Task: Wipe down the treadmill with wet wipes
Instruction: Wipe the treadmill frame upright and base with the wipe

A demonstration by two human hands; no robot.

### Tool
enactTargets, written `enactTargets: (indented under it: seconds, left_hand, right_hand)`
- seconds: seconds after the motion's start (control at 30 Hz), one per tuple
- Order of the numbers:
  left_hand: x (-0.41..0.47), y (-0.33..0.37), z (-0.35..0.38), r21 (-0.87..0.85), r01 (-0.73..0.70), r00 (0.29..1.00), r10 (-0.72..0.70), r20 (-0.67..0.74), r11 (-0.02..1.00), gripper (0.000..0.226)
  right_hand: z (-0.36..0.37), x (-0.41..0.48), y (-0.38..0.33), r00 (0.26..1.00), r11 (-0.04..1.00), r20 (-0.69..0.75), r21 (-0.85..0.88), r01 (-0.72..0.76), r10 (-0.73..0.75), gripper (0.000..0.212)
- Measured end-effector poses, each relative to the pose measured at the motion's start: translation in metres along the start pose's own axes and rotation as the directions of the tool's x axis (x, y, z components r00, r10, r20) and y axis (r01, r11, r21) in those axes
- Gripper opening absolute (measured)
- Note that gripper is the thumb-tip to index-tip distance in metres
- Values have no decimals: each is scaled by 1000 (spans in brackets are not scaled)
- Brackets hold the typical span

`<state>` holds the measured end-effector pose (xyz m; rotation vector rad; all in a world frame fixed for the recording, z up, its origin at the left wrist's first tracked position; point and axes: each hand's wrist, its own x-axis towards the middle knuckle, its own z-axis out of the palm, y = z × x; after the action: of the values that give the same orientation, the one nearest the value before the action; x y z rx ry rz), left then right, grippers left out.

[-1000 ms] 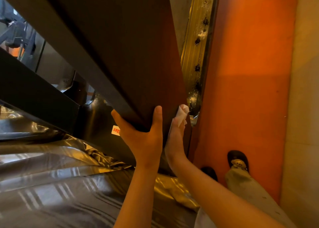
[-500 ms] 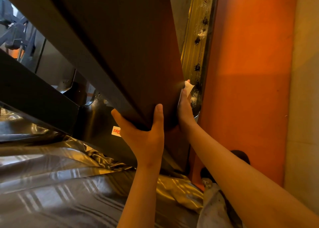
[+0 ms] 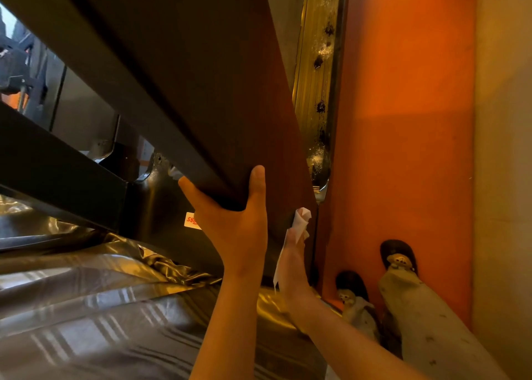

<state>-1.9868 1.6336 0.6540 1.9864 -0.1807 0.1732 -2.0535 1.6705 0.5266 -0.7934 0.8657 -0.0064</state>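
2 dark sandals (image 3: 398, 254) on orange floor (image 3: 403, 106).

floor: orange strip (image 3: 403, 120); beige band (image 3: 503, 149) right | crinkled silver sheet (image 3: 86, 307) lower left | light: warm

This looks like a gym. A dark treadmill frame (image 3: 172, 77) fills the near view, and more dark equipment (image 3: 17, 63) stands far left.
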Motion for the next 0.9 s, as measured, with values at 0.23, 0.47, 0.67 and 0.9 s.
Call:
enactTargets:
  seconds: [0.23,0.47,0.67,0.9]
  left_hand:
    - [-1,0,0,-9,10,1000,-10,0,1000,85]
    - [0,0,3,-18,-11,999,10,-44,1000,77]
    - [0,0,2,-29,-33,998,32,-45,999,77]
    - [0,-1,4,-5,-35,997,34,-71,999,71]
  right_hand:
    - [-2,41,-21,999,996,-49,93,-16,20,99]
    - [-3,101,-57,996,998,-70,15,62,-61,76]
    - [-4,143,-79,1000,999,0,36,26,-26,106]
    - [-9,99,-54,1000,992,28,126,-13,9,105]
